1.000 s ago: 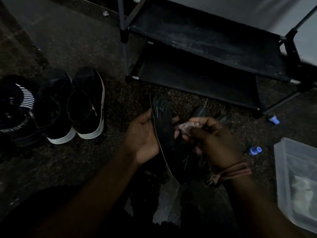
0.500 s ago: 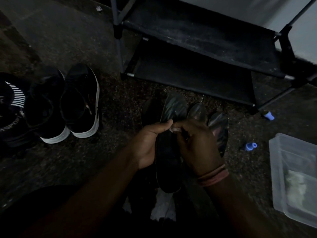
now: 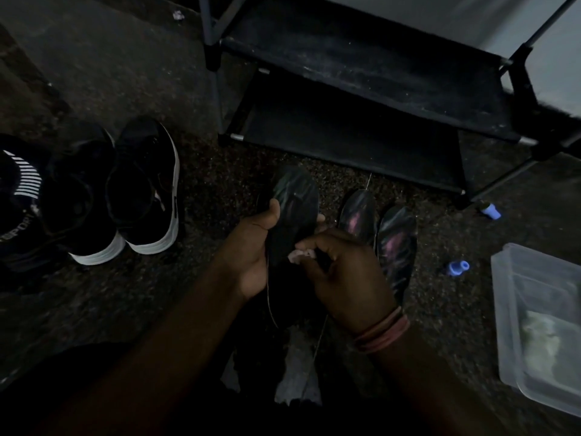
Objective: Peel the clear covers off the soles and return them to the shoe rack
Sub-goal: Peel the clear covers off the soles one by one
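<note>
Head view, dim light. Left hand [image 3: 251, 247]: fingers and thumb curled round the edge of a dark sole [image 3: 290, 221], held upright above the floor [image 3: 204, 190], toe end pointing toward the shoe rack [image 3: 361, 99]. Right hand [image 3: 342, 275]: fingers curled, thumb and forefinger pinching a small pale scrap [image 3: 301, 255] at the sole's surface near its middle; whether this scrap is the clear cover cannot be told. Pink bands [image 3: 382, 333] round the right wrist. Two further soles [image 3: 397, 247] lying flat on the floor just right of the hands, side by side and touching, glossy with pinkish reflections. Shoe rack: dark frame with two black shelves, standing beyond the hands, both shelves bare where visible. Pair of black shoes with white soles [image 3: 141, 196] on the floor at left, side by side; a dark shoe with white stripes and lettering [image 3: 22, 190] at the far left edge. Clear plastic container [image 3: 540, 309] on the floor at right, pale contents inside. Two small blue caps [image 3: 457, 267] on the floor between the container and the rack. Pale crumpled material [image 3: 298, 372] lying below the hands, near the person's lap.
</note>
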Action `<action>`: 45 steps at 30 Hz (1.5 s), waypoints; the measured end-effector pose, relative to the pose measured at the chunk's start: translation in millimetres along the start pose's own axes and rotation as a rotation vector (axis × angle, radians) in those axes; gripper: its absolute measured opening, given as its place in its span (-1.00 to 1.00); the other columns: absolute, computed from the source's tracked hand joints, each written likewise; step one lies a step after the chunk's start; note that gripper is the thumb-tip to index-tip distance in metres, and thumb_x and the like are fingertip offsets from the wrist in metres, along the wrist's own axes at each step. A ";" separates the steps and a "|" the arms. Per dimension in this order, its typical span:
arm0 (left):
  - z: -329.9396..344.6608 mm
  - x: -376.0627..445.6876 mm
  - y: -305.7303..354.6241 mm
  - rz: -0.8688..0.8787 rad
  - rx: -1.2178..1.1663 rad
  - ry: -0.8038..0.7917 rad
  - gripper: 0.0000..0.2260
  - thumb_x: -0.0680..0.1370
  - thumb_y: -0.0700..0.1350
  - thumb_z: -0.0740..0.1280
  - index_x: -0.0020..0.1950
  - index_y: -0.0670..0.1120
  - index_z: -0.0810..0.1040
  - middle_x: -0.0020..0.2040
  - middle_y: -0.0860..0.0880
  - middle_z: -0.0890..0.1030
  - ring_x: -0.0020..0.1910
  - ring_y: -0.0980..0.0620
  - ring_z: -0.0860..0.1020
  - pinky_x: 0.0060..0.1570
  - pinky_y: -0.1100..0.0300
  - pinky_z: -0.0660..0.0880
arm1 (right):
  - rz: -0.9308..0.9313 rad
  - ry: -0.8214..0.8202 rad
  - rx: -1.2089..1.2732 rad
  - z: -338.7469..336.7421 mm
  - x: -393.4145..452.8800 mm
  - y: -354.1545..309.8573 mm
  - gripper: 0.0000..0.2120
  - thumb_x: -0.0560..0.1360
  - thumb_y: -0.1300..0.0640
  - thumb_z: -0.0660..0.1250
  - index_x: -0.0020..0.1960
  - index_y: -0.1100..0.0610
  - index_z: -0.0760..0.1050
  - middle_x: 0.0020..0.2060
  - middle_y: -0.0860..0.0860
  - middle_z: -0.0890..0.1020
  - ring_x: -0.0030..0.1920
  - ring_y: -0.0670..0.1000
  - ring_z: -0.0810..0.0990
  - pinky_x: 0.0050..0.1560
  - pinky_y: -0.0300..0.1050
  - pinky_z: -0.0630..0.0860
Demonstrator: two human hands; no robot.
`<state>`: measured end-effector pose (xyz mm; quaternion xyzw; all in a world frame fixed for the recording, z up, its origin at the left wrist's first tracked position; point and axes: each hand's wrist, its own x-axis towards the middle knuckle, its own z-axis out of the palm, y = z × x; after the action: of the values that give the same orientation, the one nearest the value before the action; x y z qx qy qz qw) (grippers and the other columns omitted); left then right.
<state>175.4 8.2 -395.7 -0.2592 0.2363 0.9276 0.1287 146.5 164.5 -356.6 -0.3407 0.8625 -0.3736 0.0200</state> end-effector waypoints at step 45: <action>17.1 -15.3 -10.1 -0.077 -0.017 -0.208 -0.58 0.58 -0.08 0.13 0.28 -0.23 0.62 0.13 -0.17 0.67 0.05 -0.10 0.65 0.13 0.03 0.59 | 0.287 0.224 0.266 -8.4 9.4 1.1 -0.80 0.48 0.16 0.48 -0.01 0.05 0.46 -0.13 -0.07 0.63 -0.10 -0.11 0.64 -0.06 -0.10 0.59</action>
<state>184.6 23.8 -378.3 -0.1714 0.2038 0.9458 0.1860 136.3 164.7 -349.1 -0.1651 0.8421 -0.5129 0.0221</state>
